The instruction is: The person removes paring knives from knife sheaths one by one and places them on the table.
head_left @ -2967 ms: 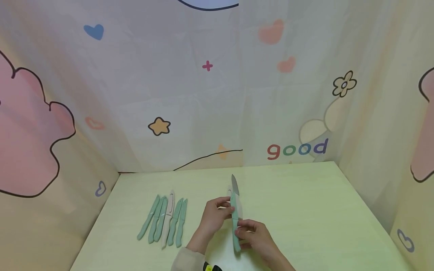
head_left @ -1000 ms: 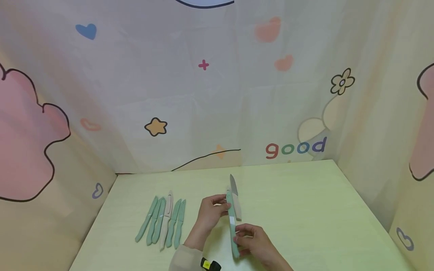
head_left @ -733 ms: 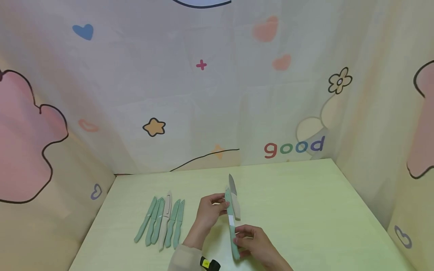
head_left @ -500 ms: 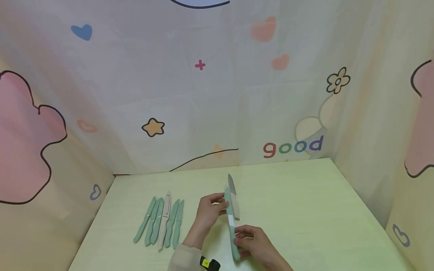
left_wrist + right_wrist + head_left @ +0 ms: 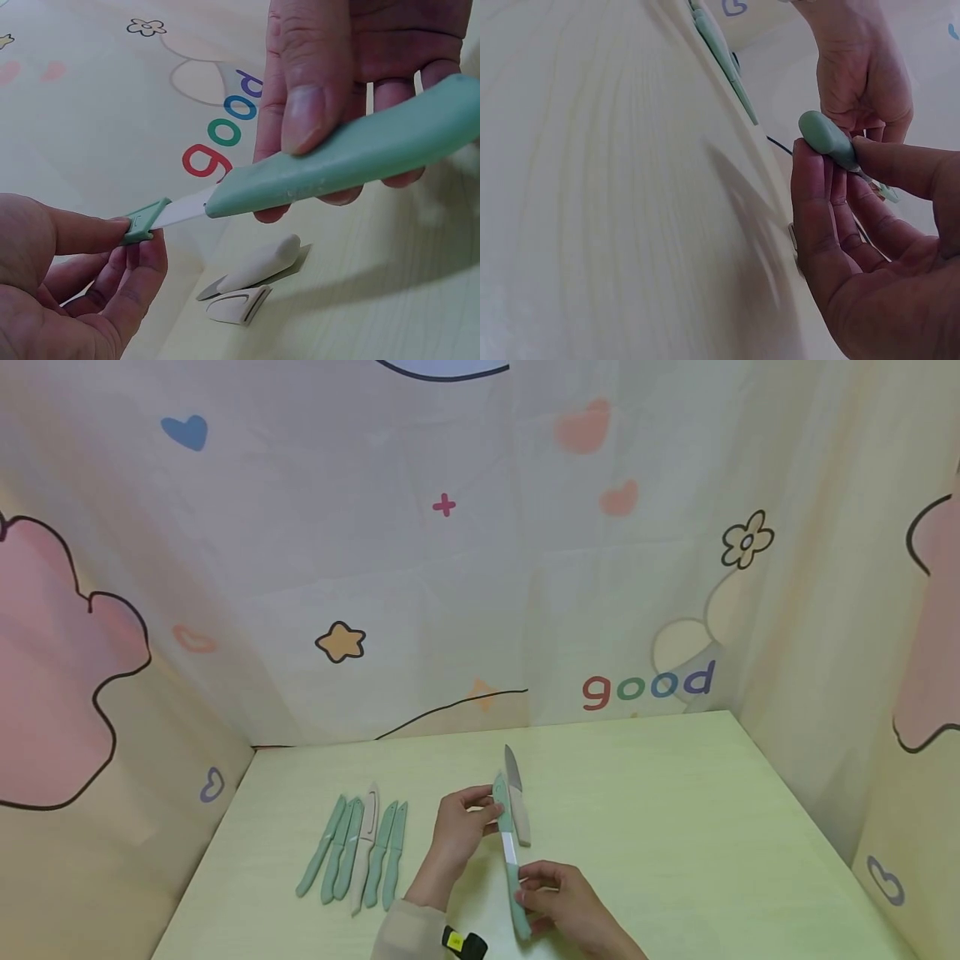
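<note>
A green paring knife [image 5: 352, 161] is held at a tilt above the table. My right hand [image 5: 562, 897] grips its handle, thumb on one side and fingers on the other. My left hand [image 5: 457, 827] pinches the green sheath [image 5: 142, 223] between thumb and fingers. Between handle and sheath a stretch of pale blade [image 5: 184, 208] is bare; the tip is hidden inside the sheath. Just beyond, a white-handled knife [image 5: 519, 814] lies on the table with its grey blade uncovered. Its white sheath [image 5: 234, 306] lies beside it, seen in the left wrist view.
To the left, several green sheathed knives [image 5: 394, 860] lie side by side, with one white sheathed knife [image 5: 362, 872] among them. The pale table [image 5: 675, 827] meets a printed curtain [image 5: 420, 568] at the back and sides.
Three seconds ago the sheath met the green knife's handle. My right hand has since drawn the handle back towards me, and part of the blade shows. In the last half second the hands barely moved.
</note>
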A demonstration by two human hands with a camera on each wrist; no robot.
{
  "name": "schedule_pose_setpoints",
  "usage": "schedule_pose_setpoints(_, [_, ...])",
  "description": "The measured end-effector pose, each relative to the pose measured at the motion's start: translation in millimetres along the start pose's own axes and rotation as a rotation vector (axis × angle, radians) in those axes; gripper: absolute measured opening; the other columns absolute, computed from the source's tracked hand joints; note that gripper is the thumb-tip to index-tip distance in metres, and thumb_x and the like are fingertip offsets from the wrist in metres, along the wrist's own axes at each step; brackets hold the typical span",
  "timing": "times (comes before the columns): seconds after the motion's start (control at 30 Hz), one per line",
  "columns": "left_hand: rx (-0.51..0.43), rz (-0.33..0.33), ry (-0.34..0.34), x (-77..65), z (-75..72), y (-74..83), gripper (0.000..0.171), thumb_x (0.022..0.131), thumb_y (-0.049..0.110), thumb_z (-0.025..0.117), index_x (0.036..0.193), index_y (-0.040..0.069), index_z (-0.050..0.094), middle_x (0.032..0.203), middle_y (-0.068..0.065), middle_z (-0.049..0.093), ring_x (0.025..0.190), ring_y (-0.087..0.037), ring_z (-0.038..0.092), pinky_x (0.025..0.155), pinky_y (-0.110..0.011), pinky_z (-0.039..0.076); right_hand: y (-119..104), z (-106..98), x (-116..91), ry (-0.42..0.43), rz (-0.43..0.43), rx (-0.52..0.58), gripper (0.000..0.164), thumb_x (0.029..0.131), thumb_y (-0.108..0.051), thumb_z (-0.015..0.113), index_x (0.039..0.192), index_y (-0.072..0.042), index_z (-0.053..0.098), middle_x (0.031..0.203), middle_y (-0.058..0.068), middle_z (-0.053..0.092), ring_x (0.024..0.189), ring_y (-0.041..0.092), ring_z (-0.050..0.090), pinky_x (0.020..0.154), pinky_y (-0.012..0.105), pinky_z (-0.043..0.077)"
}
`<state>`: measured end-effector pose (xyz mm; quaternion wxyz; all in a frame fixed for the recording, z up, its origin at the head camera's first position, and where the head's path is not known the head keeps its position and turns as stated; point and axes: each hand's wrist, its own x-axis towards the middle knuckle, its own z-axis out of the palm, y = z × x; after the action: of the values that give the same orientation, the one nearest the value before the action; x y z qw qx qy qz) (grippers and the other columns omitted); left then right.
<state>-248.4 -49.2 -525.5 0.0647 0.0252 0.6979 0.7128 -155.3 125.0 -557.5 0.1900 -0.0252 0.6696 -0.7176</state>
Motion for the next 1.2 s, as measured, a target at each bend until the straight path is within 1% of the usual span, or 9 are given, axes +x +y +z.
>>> schedule_pose_setpoints(0.2, [0.0, 0.006, 0.018, 2.2, -0.9, 0.3, 0.028, 0.087, 0.0, 0.067, 0.116, -0.003, 0.066, 0.1, -0.018, 0.059, 0.084, -0.023, 0.064, 0.073, -0.033, 0.061, 1, 1, 1, 0.002, 0.009, 0.004, 0.038, 0.087, -0.009, 0.071, 0.118, 0.008, 0.058, 0.094, 0.009, 0.06, 0.08, 0.02, 0.06, 0.061, 0.037, 0.061])
schedule_pose_setpoints(0.3, [-0.008, 0.009, 0.013, 1.5, -1.3, 1.6, 0.029, 0.088, 0.0, 0.066, 0.117, -0.003, 0.065, 0.102, -0.02, 0.059, 0.086, -0.024, 0.063, 0.075, -0.035, 0.061, 1, 1, 0, -0.001, 0.008, 0.006, 0.038, 0.087, -0.009, 0.07, 0.118, 0.008, 0.058, 0.094, 0.01, 0.06, 0.08, 0.02, 0.059, 0.061, 0.037, 0.061])
schedule_pose_setpoints(0.43, [-0.014, 0.002, 0.015, 1.6, -2.5, -0.5, 0.03, 0.088, 0.0, 0.066, 0.118, -0.004, 0.064, 0.103, -0.022, 0.059, 0.086, -0.025, 0.063, 0.075, -0.037, 0.061, 3, 2, 0, -0.007, 0.016, -0.001, 0.037, 0.087, -0.009, 0.07, 0.119, 0.008, 0.058, 0.094, 0.009, 0.06, 0.08, 0.02, 0.059, 0.062, 0.037, 0.061])
schedule_pose_setpoints(0.67, [0.01, -0.012, 0.093, 2.1, -4.5, -1.7, 0.028, 0.088, -0.001, 0.066, 0.116, 0.0, 0.066, 0.1, -0.016, 0.059, 0.084, -0.021, 0.063, 0.073, -0.032, 0.061, 7, 4, -2, -0.035, 0.023, -0.015, 0.035, 0.087, -0.008, 0.068, 0.117, 0.007, 0.059, 0.093, 0.008, 0.062, 0.078, 0.021, 0.06, 0.063, 0.037, 0.061])
schedule_pose_setpoints(0.83, [0.009, 0.003, 0.123, 3.9, -8.7, -3.0, 0.028, 0.087, -0.002, 0.066, 0.115, -0.001, 0.067, 0.099, -0.017, 0.06, 0.084, -0.022, 0.063, 0.073, -0.033, 0.061, 11, 3, -2, -0.044, 0.002, -0.024, 0.033, 0.088, -0.008, 0.067, 0.116, 0.007, 0.06, 0.093, 0.009, 0.063, 0.078, 0.022, 0.06, 0.063, 0.039, 0.061])
schedule_pose_setpoints(0.9, [0.001, 0.007, 0.125, 3.9, -10.4, -3.0, 0.028, 0.087, -0.003, 0.065, 0.115, -0.001, 0.067, 0.099, -0.017, 0.059, 0.085, -0.024, 0.063, 0.073, -0.034, 0.061, 11, 2, -2, -0.046, -0.004, -0.027, 0.033, 0.088, -0.008, 0.067, 0.116, 0.007, 0.06, 0.094, 0.009, 0.063, 0.078, 0.022, 0.06, 0.062, 0.039, 0.061])
schedule_pose_setpoints(1.1, [-0.009, -0.009, 0.121, 2.6, -13.8, -3.8, 0.028, 0.087, -0.004, 0.066, 0.115, 0.0, 0.067, 0.099, -0.017, 0.059, 0.086, -0.024, 0.063, 0.075, -0.036, 0.061, 9, 0, -2, -0.043, -0.013, -0.032, 0.033, 0.088, -0.008, 0.068, 0.116, 0.007, 0.06, 0.094, 0.009, 0.063, 0.078, 0.022, 0.061, 0.063, 0.039, 0.061])
schedule_pose_setpoints(1.2, [-0.004, -0.007, 0.106, 1.6, -14.4, -5.9, 0.029, 0.087, -0.002, 0.066, 0.116, -0.002, 0.066, 0.099, -0.017, 0.059, 0.086, -0.024, 0.063, 0.078, -0.041, 0.06, 6, -1, -1, -0.034, -0.011, -0.029, 0.034, 0.088, -0.009, 0.068, 0.117, 0.007, 0.06, 0.094, 0.009, 0.063, 0.078, 0.022, 0.06, 0.063, 0.04, 0.061])
